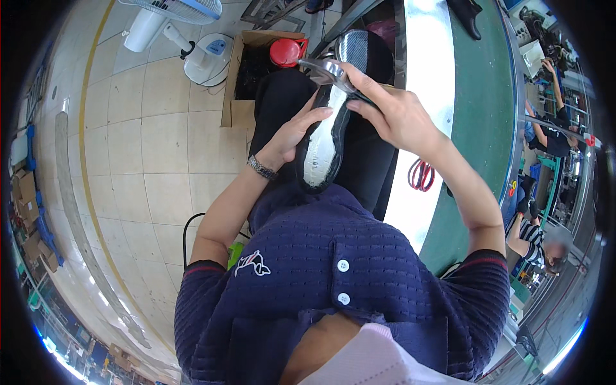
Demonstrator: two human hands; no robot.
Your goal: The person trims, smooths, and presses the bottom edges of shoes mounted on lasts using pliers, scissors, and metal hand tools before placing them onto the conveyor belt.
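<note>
A black shoe (323, 149) lies sole-up on my lap, its pale sole facing the camera and its heel toward my body. My left hand (290, 136) steadies the shoe along its left side, a metal watch on that wrist. My right hand (393, 112) holds the far end of the shoe and grips a shiny metal tool (324, 69) that points left over the toe. Which part of the tool touches the shoe is hidden by my fingers.
A green conveyor belt (482, 122) with a white edge runs on my right, red-handled scissors (421, 174) lying at its rim. An open cardboard box (240, 106) with a red container (287, 51) stands ahead, a white fan (208, 56) beside it. Other people work at the far right.
</note>
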